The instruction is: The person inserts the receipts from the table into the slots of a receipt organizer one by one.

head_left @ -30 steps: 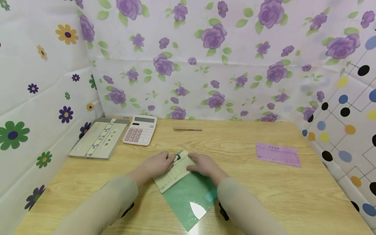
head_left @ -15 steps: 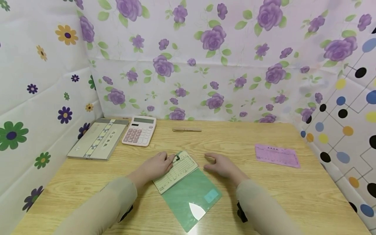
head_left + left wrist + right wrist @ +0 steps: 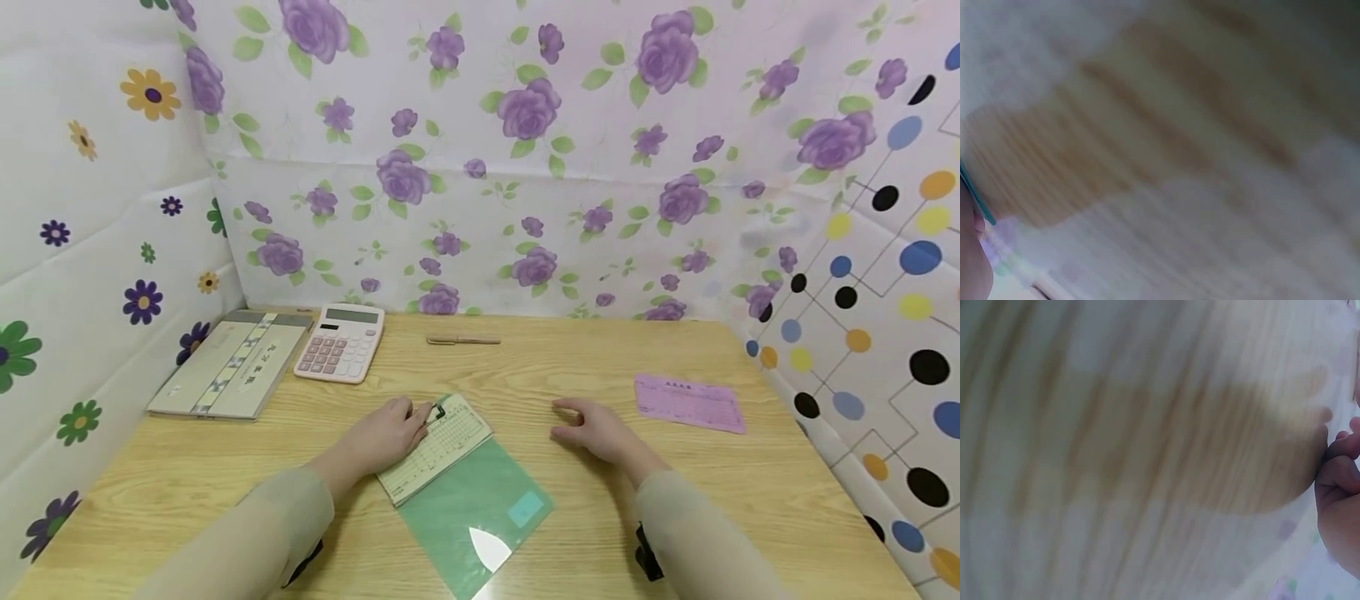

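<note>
A green clipboard (image 3: 472,521) lies at a slant on the table, with a cream printed form pad (image 3: 442,450) under its black clip (image 3: 439,412). My left hand (image 3: 378,437) holds the clipboard at the clip end, thumb near the clip; part of the edge is hidden behind it. In the left wrist view, the left hand (image 3: 972,262) is at the frame's edge beside the clipboard's teal edge (image 3: 977,199). Off to the right of the clipboard, my right hand (image 3: 600,431) hovers over the table with fingers relaxed and nothing in them. Its bent fingers (image 3: 1340,469) show in the right wrist view.
A pink printed slip (image 3: 690,403) lies to the right of my right hand. At the back are a pen (image 3: 463,339), a pink-and-white calculator (image 3: 341,344) and a flat stack of ledgers (image 3: 225,367). Patterned cloth walls (image 3: 480,167) bound the table (image 3: 750,517).
My right hand has let go of the pad's right end and moved rightward, toward the pink slip. The left hand stays at the clip. The head view has shifted slightly.
</note>
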`<control>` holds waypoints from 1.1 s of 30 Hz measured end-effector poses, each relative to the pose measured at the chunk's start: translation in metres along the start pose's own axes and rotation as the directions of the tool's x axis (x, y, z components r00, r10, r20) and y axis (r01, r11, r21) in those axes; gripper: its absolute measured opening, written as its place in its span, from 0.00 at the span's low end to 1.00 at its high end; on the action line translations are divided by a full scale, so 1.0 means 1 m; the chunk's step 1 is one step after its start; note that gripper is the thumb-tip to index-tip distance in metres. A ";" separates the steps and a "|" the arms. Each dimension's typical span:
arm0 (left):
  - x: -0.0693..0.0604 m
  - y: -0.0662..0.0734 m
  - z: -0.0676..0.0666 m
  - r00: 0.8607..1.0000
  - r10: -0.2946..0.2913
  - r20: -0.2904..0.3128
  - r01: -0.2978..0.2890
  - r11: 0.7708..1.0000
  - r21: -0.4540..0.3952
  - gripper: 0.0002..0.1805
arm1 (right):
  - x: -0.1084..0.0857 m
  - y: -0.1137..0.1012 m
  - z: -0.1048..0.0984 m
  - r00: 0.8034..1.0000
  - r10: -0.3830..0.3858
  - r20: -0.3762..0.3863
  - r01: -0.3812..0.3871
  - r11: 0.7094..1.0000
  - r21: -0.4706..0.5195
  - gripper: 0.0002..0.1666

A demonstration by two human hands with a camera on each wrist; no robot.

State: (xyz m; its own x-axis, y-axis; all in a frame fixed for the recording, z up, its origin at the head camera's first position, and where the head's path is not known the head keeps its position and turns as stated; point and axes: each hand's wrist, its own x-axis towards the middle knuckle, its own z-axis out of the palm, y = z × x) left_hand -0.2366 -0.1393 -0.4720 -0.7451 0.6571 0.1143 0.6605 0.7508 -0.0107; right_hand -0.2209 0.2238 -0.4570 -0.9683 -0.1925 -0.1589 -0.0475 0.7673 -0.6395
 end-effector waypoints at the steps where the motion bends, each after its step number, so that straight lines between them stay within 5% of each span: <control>1: 0.000 0.000 0.000 1.000 0.003 -0.003 -0.003 1.000 -0.003 0.26 | 0.000 0.003 -0.002 1.000 0.003 0.000 -0.003 1.000 0.004 0.32; 13: 0.000 0.000 -0.002 0.997 0.047 -0.063 -0.046 0.999 0.012 0.26 | -0.019 0.045 -0.034 0.998 -0.017 -0.062 0.015 1.000 -0.022 0.35; 28: -0.002 0.000 -0.003 0.998 0.036 -0.059 -0.036 0.999 0.004 0.26 | -0.047 0.096 -0.072 0.988 0.025 -0.153 -0.032 0.999 -0.043 0.39; 33: -0.003 0.000 -0.003 0.998 0.028 -0.050 -0.029 1.000 -0.005 0.26 | -0.053 0.112 -0.089 0.984 0.026 -0.174 -0.047 0.992 -0.118 0.42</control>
State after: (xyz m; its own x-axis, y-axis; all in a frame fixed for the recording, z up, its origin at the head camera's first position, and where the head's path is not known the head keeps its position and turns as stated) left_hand -0.2341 -0.1411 -0.4698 -0.7204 0.6740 0.1638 0.6821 0.7312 -0.0088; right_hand -0.1971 0.3747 -0.4530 -0.9971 -0.0634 -0.0425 -0.0306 0.8421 -0.5385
